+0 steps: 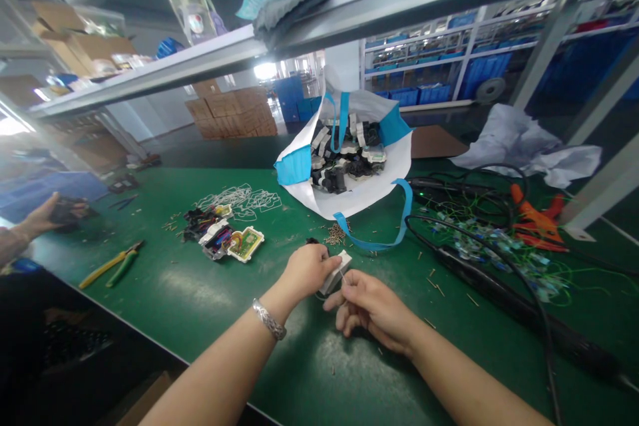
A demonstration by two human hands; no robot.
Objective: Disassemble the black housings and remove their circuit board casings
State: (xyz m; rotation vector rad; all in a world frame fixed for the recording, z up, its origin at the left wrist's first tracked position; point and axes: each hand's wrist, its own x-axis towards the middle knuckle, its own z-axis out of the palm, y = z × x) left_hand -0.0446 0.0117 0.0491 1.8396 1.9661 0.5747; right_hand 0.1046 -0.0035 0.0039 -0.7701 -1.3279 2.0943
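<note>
With my left hand I grip a small white plastic housing just above the green table; a dark part shows behind my knuckles. My right hand is right beside it, thumb and index finger pinched on a thin, pale strand that meets the housing's edge. What the strand is, I cannot make out. Opened housings with coloured wires and a circuit board lie to the left. Behind my hands is a pile of small screws.
A white bag with blue handles holds several black and white units. Yellow-green pliers lie left. A black electric screwdriver, cables, green-wired parts and orange clamps lie right. Another person's hand is far left.
</note>
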